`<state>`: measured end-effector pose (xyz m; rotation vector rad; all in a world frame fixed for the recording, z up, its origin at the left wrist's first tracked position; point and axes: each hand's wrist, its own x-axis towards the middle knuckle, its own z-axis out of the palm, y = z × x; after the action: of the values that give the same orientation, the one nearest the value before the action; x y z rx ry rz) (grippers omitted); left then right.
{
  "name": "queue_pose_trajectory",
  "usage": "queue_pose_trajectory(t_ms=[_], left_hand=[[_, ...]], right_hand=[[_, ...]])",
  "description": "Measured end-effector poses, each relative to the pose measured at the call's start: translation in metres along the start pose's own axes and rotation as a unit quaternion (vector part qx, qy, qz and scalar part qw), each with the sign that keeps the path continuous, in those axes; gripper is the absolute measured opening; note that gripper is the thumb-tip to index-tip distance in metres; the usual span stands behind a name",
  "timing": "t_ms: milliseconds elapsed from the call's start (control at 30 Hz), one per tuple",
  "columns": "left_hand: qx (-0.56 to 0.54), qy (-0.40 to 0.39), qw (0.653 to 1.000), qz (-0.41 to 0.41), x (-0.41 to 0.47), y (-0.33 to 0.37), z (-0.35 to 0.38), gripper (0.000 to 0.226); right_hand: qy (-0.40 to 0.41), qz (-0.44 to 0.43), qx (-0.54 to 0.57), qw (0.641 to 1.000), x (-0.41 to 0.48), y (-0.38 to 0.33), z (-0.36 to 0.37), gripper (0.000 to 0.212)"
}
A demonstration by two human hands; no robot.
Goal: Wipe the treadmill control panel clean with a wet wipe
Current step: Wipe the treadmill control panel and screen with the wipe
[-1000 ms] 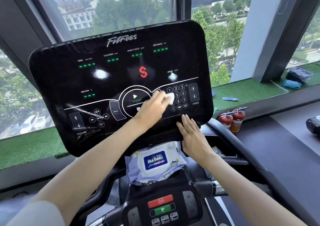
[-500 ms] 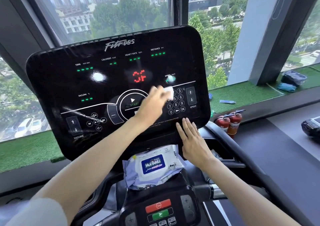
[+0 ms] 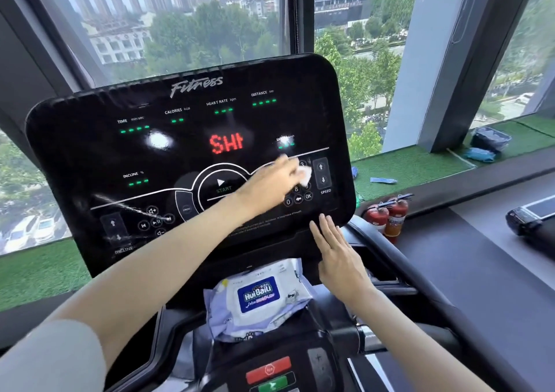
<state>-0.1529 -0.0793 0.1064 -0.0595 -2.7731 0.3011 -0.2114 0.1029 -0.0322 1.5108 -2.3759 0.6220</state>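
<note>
Left hand (image 3: 270, 186) presses wet wipe (image 3: 304, 174) against number keys at right of control panel (image 3: 90, 157); right hand (image 3: 338, 252) open, flat, empty, fingertips touching panel's near edge

1. The control panel (image 3: 99, 157) is showing "Fitness" on top, with TIME, CALORIES, HEART RATE, DISTANCE and INCLINE labelling green dashes.
2. Its red display (image 3: 225, 143) is reading "SHI".
3. Its buttons are reading START, PROG, OK, 0, 8, SPEED.
4. The wipes pack (image 3: 258, 298) is bearing "HuiBaiLi".
</note>
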Motion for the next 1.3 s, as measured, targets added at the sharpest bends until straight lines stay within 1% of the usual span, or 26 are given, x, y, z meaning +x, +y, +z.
queue_pose_trajectory(t_ms=[67, 100, 133, 233, 267, 300, 367, 433, 467, 500, 567, 600, 667, 733, 767, 800, 833, 900, 933, 1000, 1100, 1133, 1167, 1233, 1267, 1300], left_hand=[[-0.048, 0.101, 0.981, -0.160, 0.013, -0.002, -0.002, 0.048], [-0.060, 0.120, 0.971, -0.197, 0.016, 0.003, 0.001, 0.052], [-0.054, 0.107, 0.976, -0.182, 0.017, 0.010, 0.005, 0.055], [-0.023, -0.032, 0.999, 0.007, 0.007, 0.033, 0.018, 0.054], [-0.020, -0.042, 0.998, 0.040, 0.005, 0.032, 0.017, 0.052], [-0.026, -0.035, 0.999, 0.027, 0.008, 0.028, 0.014, 0.047], [-0.069, 0.026, 0.991, -0.108, 0.021, 0.017, 0.003, 0.038], [-0.101, 0.114, 0.966, -0.209, 0.027, 0.014, -0.002, 0.045], [-0.093, 0.130, 0.966, -0.205, 0.028, 0.018, 0.000, 0.050], [-0.078, 0.107, 0.977, -0.169, 0.028, 0.023, 0.004, 0.051], [-0.034, -0.003, 0.999, -0.037, 0.021, 0.037, 0.013, 0.048], [-0.020, -0.039, 0.999, 0.002, 0.019, 0.037, 0.014, 0.046], [-0.022, -0.019, 0.999, -0.020, 0.026, 0.021, 0.011, 0.044], [-0.061, 0.063, 0.989, -0.121, 0.032, 0.012, 0.005, 0.047], [-0.073, 0.078, 0.983, -0.147, 0.032, 0.012, 0.005, 0.049], [-0.061, 0.062, 0.989, -0.122, 0.030, 0.015, 0.006, 0.050], [-0.037, 0.016, 0.998, -0.057, 0.027, 0.020, 0.011, 0.050], [-0.010, -0.084, 0.993, 0.080, 0.017, 0.026, 0.014, 0.048], [-0.006, -0.096, 0.990, 0.103, 0.016, 0.020, 0.011, 0.047], [-0.012, -0.048, 0.997, 0.058, 0.026, 0.004, 0.001, 0.046], [-0.075, 0.085, 0.983, -0.142, 0.040, 0.000, -0.004, 0.050], [-0.077, 0.080, 0.982, -0.152, 0.040, 0.006, -0.002, 0.051], [-0.055, 0.036, 0.992, -0.107, 0.039, 0.014, 0.004, 0.051], [-0.003, -0.090, 0.993, 0.071, 0.030, 0.028, 0.014, 0.049], [0.010, -0.124, 0.984, 0.124, 0.028, 0.029, 0.012, 0.048], [0.010, -0.120, 0.984, 0.129, 0.032, 0.026, 0.007, 0.046]], right_hand=[[-0.004, 0.000, 0.021, 1.000, 0.000, 0.001, -0.002, 0.082], [-0.006, 0.000, 0.028, 1.000, -0.001, 0.001, -0.002, 0.083], [-0.008, 0.001, 0.033, 0.999, -0.001, 0.000, -0.002, 0.083], [-0.015, 0.000, 0.039, 0.999, -0.002, 0.002, -0.004, 0.083], [-0.020, -0.002, 0.044, 0.999, -0.002, 0.003, -0.004, 0.083], [-0.024, -0.004, 0.051, 0.998, -0.002, 0.004, -0.005, 0.082], [-0.031, -0.010, 0.065, 0.997, -0.002, 0.005, -0.007, 0.081], [-0.032, -0.009, 0.073, 0.997, -0.002, 0.005, -0.008, 0.081], [-0.032, -0.007, 0.074, 0.997, -0.002, 0.004, -0.007, 0.081], [-0.030, -0.006, 0.073, 0.997, -0.002, 0.004, -0.008, 0.081], [-0.025, -0.007, 0.068, 0.997, -0.002, 0.005, -0.007, 0.081], [-0.024, -0.007, 0.066, 0.998, -0.002, 0.005, -0.007, 0.080], [-0.020, -0.009, 0.065, 0.998, -0.003, 0.006, -0.008, 0.079], [-0.015, -0.010, 0.065, 0.998, -0.002, 0.006, -0.008, 0.079], [-0.013, -0.010, 0.061, 0.998, -0.002, 0.006, -0.007, 0.080], [-0.011, -0.010, 0.057, 0.998, -0.002, 0.006, -0.007, 0.080], [-0.010, -0.011, 0.053, 0.998, -0.001, 0.007, -0.007, 0.081], [-0.011, -0.015, 0.051, 0.999, 0.000, 0.009, -0.008, 0.082], [-0.014, -0.018, 0.048, 0.999, 0.000, 0.009, -0.009, 0.083], [-0.017, -0.030, 0.028, 0.999, 0.001, 0.009, -0.012, 0.082], [-0.022, -0.037, 0.008, 0.999, 0.001, 0.009, -0.014, 0.083], [-0.023, -0.036, 0.003, 0.999, 0.001, 0.008, -0.013, 0.083], [-0.024, -0.035, 0.000, 0.999, 0.000, 0.008, -0.013, 0.084], [-0.029, -0.037, 0.000, 0.999, -0.001, 0.009, -0.012, 0.084], [-0.030, -0.038, 0.002, 0.999, -0.002, 0.009, -0.012, 0.084], [-0.030, -0.037, 0.007, 0.999, -0.002, 0.009, -0.012, 0.084]])
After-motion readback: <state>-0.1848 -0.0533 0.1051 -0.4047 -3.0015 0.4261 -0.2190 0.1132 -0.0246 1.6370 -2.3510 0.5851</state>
